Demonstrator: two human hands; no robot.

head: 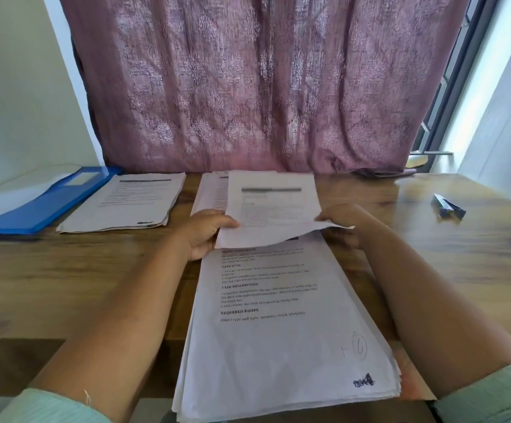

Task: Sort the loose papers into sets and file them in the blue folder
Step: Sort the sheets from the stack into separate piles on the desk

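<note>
Thin white paper, limp and light, was what the hands had to manage: the single sheet was held up over the near stack, its lower edge sagging between the two grips (a sheet like this likely bends or creases if pinched at one corner only), so taking it by both lower corners looked the sound choice. The left hand pinched the lower left corner, thumb on top and fingers curled beneath; the right hand gripped the lower right corner, its fingers mostly hidden behind the paper. Both forearms reached forward over the wooden table. Two sorted piles lay farther back, the open blue folder at far left.
</note>
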